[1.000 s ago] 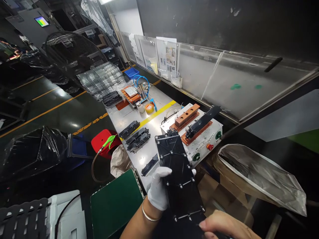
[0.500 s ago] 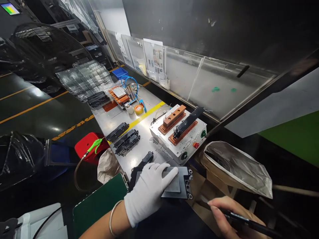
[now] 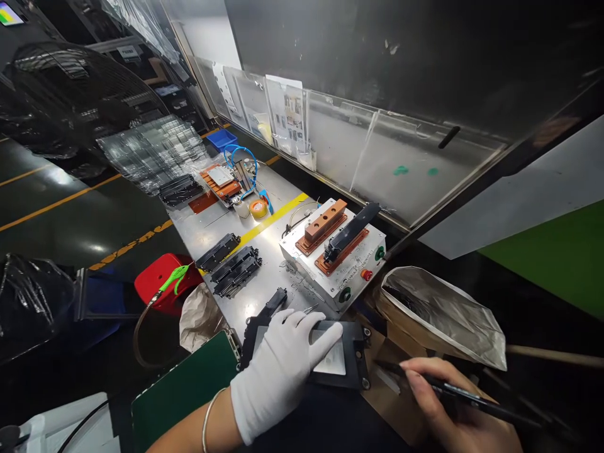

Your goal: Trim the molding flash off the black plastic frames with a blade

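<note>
On the black plate (image 3: 355, 352), left hand (image 3: 278, 371) stays spread — right hand (image 3: 443, 412), fingers (image 3: 418, 385) pinching the pen (image 3: 472, 401), has neared.

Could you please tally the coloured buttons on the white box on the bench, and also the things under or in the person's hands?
Green buttons: 2
Red button: 1
Black plate under left hand: 1
Black pen in right hand: 1
Total: 5

steel bench (image 3: 264, 251) | clear panel wall (image 3: 415, 163) | dark floor (image 3: 56, 207), yellow lines
</note>
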